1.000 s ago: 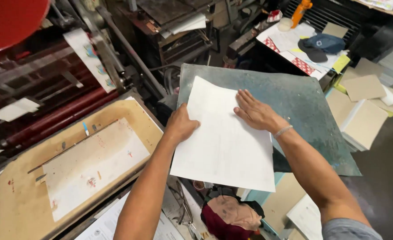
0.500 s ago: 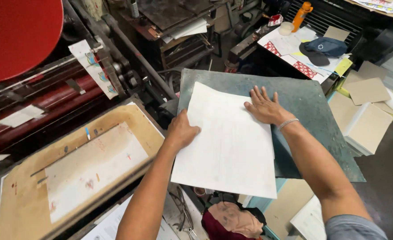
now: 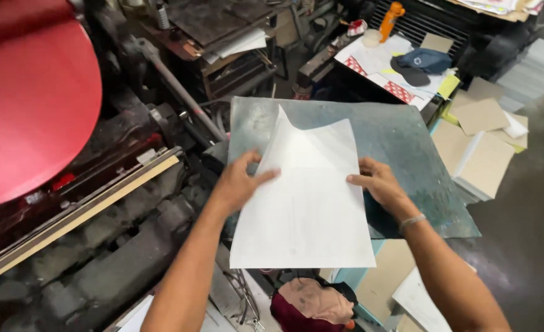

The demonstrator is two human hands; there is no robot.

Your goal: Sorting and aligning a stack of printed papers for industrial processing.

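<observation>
A stack of white paper sheets (image 3: 306, 209) lies on a dark green-grey metal table (image 3: 401, 141) in front of me. My left hand (image 3: 238, 181) pinches the left edge of the top sheet and lifts it, so its far left corner curls up. My right hand (image 3: 379, 184) rests with thumb and fingers on the right edge of the stack, pressing it down.
A large red disc (image 3: 29, 98) and the dark frame of a printing press (image 3: 118, 184) stand at left. Brown card stacks (image 3: 484, 154) lie at right, a dark cap (image 3: 429, 61) and an orange bottle (image 3: 390, 18) farther back. A rag (image 3: 312, 304) sits below the table.
The press bed with its tan board has swung out of view and the red disc fills the left. My left hand went from lying flat to lifting the top sheet's edge.
</observation>
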